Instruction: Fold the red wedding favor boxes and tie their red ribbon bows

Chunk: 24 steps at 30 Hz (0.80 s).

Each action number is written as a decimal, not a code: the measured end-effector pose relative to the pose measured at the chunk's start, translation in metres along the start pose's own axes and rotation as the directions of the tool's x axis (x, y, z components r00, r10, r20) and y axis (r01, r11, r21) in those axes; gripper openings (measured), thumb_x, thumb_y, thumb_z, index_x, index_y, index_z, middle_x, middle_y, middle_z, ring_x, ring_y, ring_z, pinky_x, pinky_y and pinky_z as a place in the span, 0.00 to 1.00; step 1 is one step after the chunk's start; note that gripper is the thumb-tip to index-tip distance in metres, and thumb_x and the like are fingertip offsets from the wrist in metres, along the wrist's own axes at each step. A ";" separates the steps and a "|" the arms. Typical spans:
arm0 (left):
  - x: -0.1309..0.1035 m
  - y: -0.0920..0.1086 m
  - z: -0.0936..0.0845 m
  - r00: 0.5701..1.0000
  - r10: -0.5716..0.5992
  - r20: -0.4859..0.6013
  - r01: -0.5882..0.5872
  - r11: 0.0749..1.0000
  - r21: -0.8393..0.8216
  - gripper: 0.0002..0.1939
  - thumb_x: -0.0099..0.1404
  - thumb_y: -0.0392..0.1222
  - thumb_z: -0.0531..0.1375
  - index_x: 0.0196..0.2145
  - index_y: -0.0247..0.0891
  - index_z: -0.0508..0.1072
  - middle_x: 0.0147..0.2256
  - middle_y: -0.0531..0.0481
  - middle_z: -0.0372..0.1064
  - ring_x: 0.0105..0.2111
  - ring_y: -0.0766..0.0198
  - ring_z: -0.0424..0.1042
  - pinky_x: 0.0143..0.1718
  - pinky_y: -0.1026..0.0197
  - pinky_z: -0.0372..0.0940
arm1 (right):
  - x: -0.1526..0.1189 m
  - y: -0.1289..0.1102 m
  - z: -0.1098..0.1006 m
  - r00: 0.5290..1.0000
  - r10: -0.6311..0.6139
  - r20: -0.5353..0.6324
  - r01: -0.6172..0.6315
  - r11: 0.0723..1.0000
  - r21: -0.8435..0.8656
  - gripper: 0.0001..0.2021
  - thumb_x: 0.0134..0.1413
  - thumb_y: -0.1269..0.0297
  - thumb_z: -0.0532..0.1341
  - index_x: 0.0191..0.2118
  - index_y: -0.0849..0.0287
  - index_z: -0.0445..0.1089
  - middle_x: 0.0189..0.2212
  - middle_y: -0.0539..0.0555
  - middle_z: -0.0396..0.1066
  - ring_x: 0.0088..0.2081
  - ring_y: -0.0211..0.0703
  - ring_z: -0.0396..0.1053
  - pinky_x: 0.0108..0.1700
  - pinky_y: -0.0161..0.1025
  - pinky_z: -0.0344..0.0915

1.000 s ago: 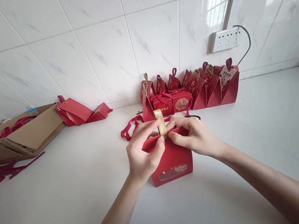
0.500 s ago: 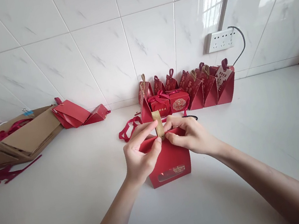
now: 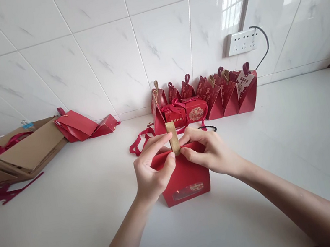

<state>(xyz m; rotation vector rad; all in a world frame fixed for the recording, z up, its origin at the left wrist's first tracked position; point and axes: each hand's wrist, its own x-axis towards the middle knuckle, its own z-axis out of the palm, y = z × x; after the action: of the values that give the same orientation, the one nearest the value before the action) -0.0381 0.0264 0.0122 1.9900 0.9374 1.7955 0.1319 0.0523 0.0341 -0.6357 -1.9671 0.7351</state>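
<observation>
A red gift box (image 3: 189,174) with a small clear window low on its front stands upright on the white table. From its top edge rises a loop of gold ribbon (image 3: 173,138). My left hand (image 3: 154,170) pinches the top edge at the left of the loop, thumb in front and forefinger against the ribbon. On the other side, my right hand (image 3: 209,149) pinches the same edge with thumb and forefinger, close by the loop's base. The far sides of the fingers are partly hidden by the box.
Behind stand several finished-looking red gift boxes (image 3: 211,98) along the tiled wall. Dark red ribbon (image 3: 138,143) lies left of them. At left is an open cardboard box (image 3: 26,152) with ribbon, beside flattened red boxes (image 3: 77,124). A power strip (image 3: 240,43) is on the wall.
Both hands keep their pinch on the box's top edge beside the gold loop. The whole view has shifted slightly; the box stands in the same place.
</observation>
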 end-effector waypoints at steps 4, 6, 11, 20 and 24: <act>0.000 0.000 -0.001 1.000 0.001 0.002 -0.001 1.000 0.001 0.20 0.59 0.32 0.60 0.48 0.47 0.75 0.43 0.52 0.74 0.33 0.69 0.74 0.37 0.67 0.73 | 0.001 -0.002 0.000 1.000 0.022 0.003 -0.022 1.000 -0.005 0.08 0.49 0.72 0.55 0.31 0.58 0.71 0.26 0.47 0.68 0.28 0.34 0.63 0.30 0.32 0.58; 0.000 0.000 -0.002 1.000 0.009 0.016 -0.009 1.000 -0.002 0.20 0.59 0.32 0.59 0.48 0.45 0.75 0.43 0.50 0.74 0.34 0.67 0.74 0.37 0.65 0.74 | 0.001 -0.002 0.001 0.999 0.032 0.002 -0.032 0.999 -0.006 0.08 0.48 0.72 0.55 0.31 0.58 0.71 0.26 0.47 0.68 0.28 0.34 0.63 0.30 0.32 0.58; 0.000 -0.001 -0.001 1.000 0.030 0.001 -0.030 0.999 0.012 0.17 0.61 0.35 0.61 0.48 0.45 0.75 0.43 0.50 0.74 0.31 0.68 0.73 0.36 0.64 0.74 | 0.000 -0.001 0.001 1.000 0.025 -0.009 -0.025 1.000 -0.003 0.08 0.48 0.71 0.55 0.30 0.58 0.71 0.26 0.48 0.68 0.28 0.35 0.63 0.29 0.32 0.57; 0.000 -0.002 0.001 0.999 0.047 -0.014 -0.047 0.999 0.021 0.19 0.61 0.32 0.60 0.49 0.48 0.75 0.42 0.52 0.73 0.30 0.72 0.73 0.36 0.68 0.73 | 0.001 -0.001 0.001 0.999 0.034 -0.001 -0.034 0.999 -0.007 0.08 0.48 0.71 0.55 0.30 0.58 0.71 0.26 0.47 0.68 0.28 0.34 0.63 0.30 0.32 0.58; 0.000 0.000 0.001 0.999 0.046 -0.010 -0.046 0.999 0.015 0.21 0.60 0.30 0.60 0.49 0.48 0.75 0.42 0.52 0.73 0.31 0.72 0.73 0.36 0.68 0.73 | 0.001 -0.002 0.001 0.999 0.041 -0.007 -0.041 0.999 0.006 0.08 0.47 0.71 0.55 0.30 0.58 0.71 0.25 0.47 0.68 0.28 0.34 0.63 0.30 0.32 0.57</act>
<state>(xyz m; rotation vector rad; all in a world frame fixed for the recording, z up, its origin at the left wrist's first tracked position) -0.0373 0.0272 0.0122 2.0288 0.9184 1.8297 0.1302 0.0514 0.0357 -0.6766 -1.9495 0.7623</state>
